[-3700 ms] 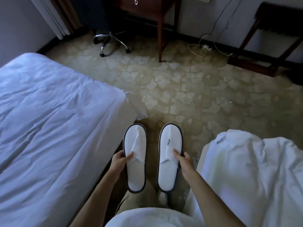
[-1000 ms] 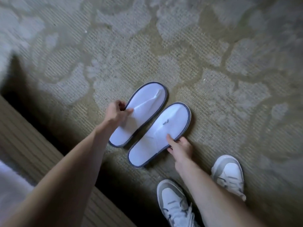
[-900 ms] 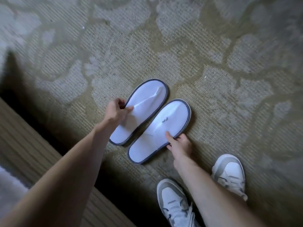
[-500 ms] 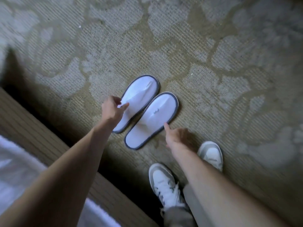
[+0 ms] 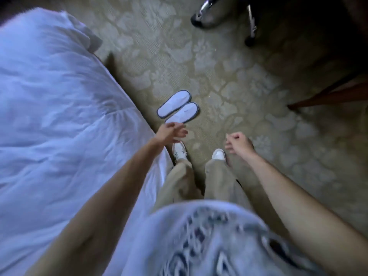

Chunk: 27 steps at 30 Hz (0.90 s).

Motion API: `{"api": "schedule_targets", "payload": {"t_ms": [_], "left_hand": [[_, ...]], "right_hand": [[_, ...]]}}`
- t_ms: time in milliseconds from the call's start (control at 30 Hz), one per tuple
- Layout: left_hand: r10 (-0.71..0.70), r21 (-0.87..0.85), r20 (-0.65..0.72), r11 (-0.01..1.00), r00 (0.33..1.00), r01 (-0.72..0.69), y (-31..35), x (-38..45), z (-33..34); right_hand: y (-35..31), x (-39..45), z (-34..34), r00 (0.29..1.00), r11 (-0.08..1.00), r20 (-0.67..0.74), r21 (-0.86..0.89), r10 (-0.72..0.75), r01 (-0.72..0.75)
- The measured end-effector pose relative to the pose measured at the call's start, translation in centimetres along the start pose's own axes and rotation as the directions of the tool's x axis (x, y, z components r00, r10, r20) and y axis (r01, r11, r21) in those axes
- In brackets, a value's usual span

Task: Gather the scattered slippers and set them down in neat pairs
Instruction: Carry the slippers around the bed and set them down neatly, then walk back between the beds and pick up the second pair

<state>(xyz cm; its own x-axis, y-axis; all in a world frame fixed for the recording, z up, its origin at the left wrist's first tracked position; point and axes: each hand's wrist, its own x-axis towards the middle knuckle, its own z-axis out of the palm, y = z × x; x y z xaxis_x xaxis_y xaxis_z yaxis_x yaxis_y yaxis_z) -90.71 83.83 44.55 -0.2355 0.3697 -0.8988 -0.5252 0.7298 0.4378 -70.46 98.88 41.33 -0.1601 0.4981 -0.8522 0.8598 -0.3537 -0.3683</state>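
the person now stands upright where half a second ago they crouched, and nothing is gripped any more. just past the white sneakers [image 5: 179, 153], the left hand [image 5: 171, 133] hangs with fingers loosely spread, holding nothing. the right hand [image 5: 239, 144] has its fingers curled in, also empty. beyond the left hand, clear of it, the near slipper [image 5: 183, 114] and far slipper [image 5: 174, 103] lie side by side, edges touching, on the carpet [image 5: 229, 86] beside the bed [image 5: 59, 96], well left of the right hand.

Left grip [image 5: 171, 133] splayed loosely, right grip [image 5: 239, 144] curled, both arms extended.
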Motion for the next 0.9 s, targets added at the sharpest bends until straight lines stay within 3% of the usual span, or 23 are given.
{"api": "schedule_targets", "payload": {"t_ms": [167, 300, 467, 600, 667, 767, 900], "left_hand": [[0.096, -0.26, -0.159, 0.956, 0.983, -0.136, -1.9, -7.2, 1.9], [0.026, -0.325, -0.36, 0.934, 0.933, -0.151, -9.4, -11.3, 6.6], [-0.149, -0.498, -0.547, 0.849, 0.823, -0.177, -23.1, -15.0, 16.9], [-0.311, -0.691, -0.553, 0.69, 0.773, -0.216, -33.3, -20.1, 30.4], [-0.406, -0.774, -0.505, 0.603, 0.762, -0.192, -38.2, -21.9, 37.3], [-0.552, -0.881, -0.441, 0.417, 0.708, -0.224, -44.8, -24.5, 46.9], [-0.692, -0.924, -0.381, 0.26, 0.613, -0.281, -50.0, -28.1, 55.5]], "right_hand": [[0.7, -3.6, -4.7, 0.978, 0.973, 0.083, -0.117, -0.191, 0.2], [8.3, -3.7, -9.1, 0.959, 0.909, 0.224, -0.339, -0.173, 0.243], [20.8, 1.4, -15.9, 0.929, 0.647, 0.364, -0.692, -0.069, 0.32], [26.9, 1.7, -19.5, 0.899, 0.497, 0.427, -0.762, -0.098, 0.416], [27.9, -1.5, -20.2, 0.874, 0.364, 0.484, -0.806, -0.051, 0.467], [29.1, -5.3, -19.9, 0.816, 0.178, 0.577, -0.807, 0.039, 0.563], [31.0, -7.7, -16.2, 0.702, -0.029, 0.712, -0.701, 0.021, 0.712]]}}
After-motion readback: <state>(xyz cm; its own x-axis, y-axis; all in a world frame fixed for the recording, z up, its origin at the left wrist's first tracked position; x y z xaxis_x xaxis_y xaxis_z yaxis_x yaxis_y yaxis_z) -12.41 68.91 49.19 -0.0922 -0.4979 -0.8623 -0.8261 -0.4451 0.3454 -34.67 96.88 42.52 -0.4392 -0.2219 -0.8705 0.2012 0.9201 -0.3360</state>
